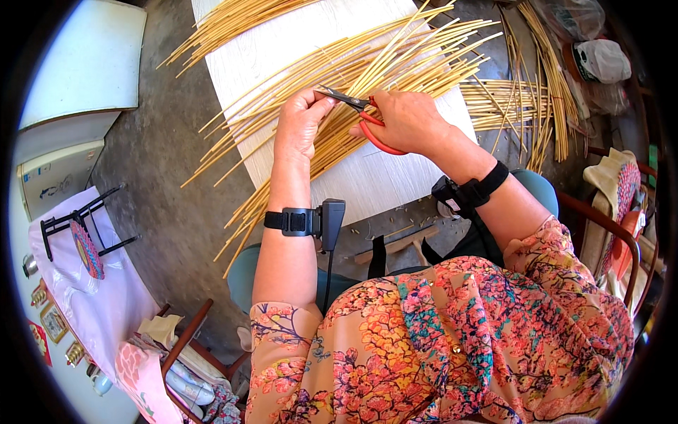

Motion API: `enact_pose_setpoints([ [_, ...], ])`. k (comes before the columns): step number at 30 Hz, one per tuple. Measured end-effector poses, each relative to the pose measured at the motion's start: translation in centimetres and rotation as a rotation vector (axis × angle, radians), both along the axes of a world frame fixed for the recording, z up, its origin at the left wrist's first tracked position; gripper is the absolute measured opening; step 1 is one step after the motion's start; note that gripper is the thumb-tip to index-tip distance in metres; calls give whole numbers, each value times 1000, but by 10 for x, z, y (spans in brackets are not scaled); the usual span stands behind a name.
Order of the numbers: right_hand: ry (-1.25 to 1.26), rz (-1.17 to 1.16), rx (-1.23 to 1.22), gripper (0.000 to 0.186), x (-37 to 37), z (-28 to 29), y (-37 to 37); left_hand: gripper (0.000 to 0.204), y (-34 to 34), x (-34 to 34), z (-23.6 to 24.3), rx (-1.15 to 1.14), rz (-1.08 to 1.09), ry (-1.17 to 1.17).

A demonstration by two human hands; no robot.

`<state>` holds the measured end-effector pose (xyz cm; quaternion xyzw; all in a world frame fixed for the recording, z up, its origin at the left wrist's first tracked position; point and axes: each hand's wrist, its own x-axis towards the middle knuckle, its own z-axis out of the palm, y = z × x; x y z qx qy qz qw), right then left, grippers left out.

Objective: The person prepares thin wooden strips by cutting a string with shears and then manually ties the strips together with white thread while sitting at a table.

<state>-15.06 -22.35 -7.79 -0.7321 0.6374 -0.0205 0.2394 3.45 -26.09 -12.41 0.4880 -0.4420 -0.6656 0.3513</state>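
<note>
My right hand (pixel 413 121) is closed round the red handles of a pair of scissors (pixel 372 126). Their dark blades point left, toward the fingertips of my left hand (pixel 298 126). Thumb and fingers of that hand are pinched together right at the blade tips; what they hold is too small to make out. Beneath both hands a loose spread of long, thin yellow stalks (pixel 275 99) lies across a white wood-grain table (pixel 374 185), many ends reaching past its left edge.
More stalks (pixel 226 28) lie at the table's far end, and bundles (pixel 554 92) rest to the right. A white cabinet (pixel 85 63) and a cloth-covered surface (pixel 120 297) stand left. Wooden armchairs (pixel 185 339) flank me. Short cut bits dot the floor.
</note>
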Motion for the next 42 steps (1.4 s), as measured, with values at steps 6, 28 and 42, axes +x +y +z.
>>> enact_pose_setpoints([
  [6,21,3,0,62,5,4,1,5,-2,2,-4,45,57,42],
  [28,6,-3,38,69,4,-3,0,8,1,-4,-4,-12,92,-4],
  [42,-25,-18,14,68,6,-12,-1,10,3,-9,-1,6,47,15],
])
